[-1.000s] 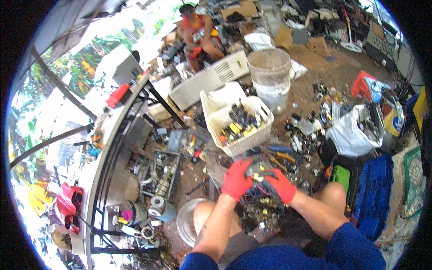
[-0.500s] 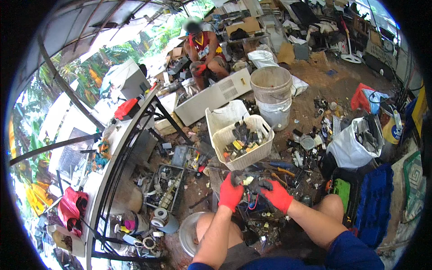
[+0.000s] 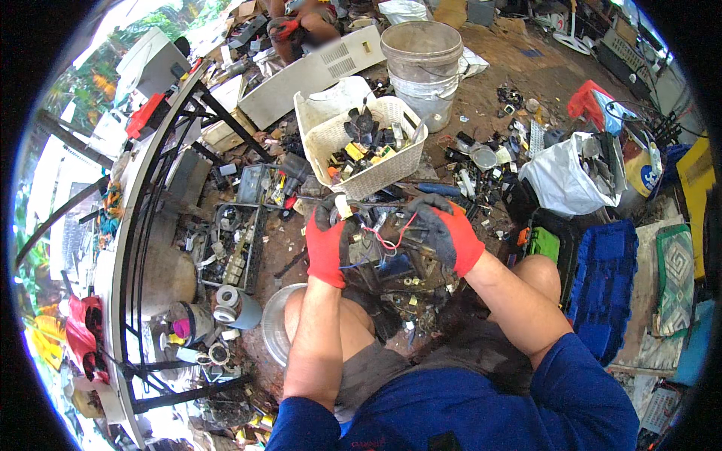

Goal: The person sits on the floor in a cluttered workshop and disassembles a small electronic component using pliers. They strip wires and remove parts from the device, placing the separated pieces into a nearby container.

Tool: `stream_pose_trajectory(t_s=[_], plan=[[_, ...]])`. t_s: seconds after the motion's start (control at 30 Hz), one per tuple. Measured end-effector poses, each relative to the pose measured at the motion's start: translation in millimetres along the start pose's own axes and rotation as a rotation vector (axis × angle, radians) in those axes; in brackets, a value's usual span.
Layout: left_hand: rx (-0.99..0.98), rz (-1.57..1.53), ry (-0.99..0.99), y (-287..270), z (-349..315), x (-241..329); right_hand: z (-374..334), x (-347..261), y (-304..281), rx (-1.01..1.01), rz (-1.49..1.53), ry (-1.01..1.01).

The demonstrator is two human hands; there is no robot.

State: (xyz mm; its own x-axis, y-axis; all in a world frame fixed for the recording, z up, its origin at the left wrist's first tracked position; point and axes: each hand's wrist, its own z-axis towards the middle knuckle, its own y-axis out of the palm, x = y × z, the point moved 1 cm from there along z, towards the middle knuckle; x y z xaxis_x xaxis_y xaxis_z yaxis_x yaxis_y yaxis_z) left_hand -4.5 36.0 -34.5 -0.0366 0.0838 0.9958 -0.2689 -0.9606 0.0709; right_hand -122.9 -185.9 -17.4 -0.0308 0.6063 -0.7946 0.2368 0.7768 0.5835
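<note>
Both my hands wear red work gloves with dark grey palms and fingers. My left hand (image 3: 326, 242) is closed around a small cream-coloured part (image 3: 344, 207), whose exact kind I cannot make out. Thin red and pink wires (image 3: 386, 243) run from beside it across to my right hand (image 3: 445, 231). The fingers of that hand are pinched on the wire ends. A blue wire hangs below my left hand. Just beyond the hands stands a cream plastic basket (image 3: 376, 174) with yellow and black small parts in it.
Scrap parts litter the ground between my knees. A black crate (image 3: 256, 255) of parts and a metal-legged table (image 3: 135, 199) are at left. Farther off stands a dirty white bucket (image 3: 423, 83). At right are a white sack (image 3: 560, 180) and a blue case (image 3: 603, 293). Another person sits beyond.
My view has tilted downward, so the scene sits higher. My hands have drawn farther apart, and the red wires now stretch between them.
</note>
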Motion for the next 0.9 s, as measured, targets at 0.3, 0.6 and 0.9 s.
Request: stream_pose_trajectory(t_s=[0.3,0.6,0.9], plan=[[0.032,0.157,0.238,20,-11,20,-19,5,41,-0.146,-0.835,-0.481],[0.033,0.09,0.13,35,-18,34,-11,6,30,-0.197,-0.903,-0.324],[0.07,0.181,0.19,37,-17,39,-6,31,20,-0.224,-0.731,-0.295]])
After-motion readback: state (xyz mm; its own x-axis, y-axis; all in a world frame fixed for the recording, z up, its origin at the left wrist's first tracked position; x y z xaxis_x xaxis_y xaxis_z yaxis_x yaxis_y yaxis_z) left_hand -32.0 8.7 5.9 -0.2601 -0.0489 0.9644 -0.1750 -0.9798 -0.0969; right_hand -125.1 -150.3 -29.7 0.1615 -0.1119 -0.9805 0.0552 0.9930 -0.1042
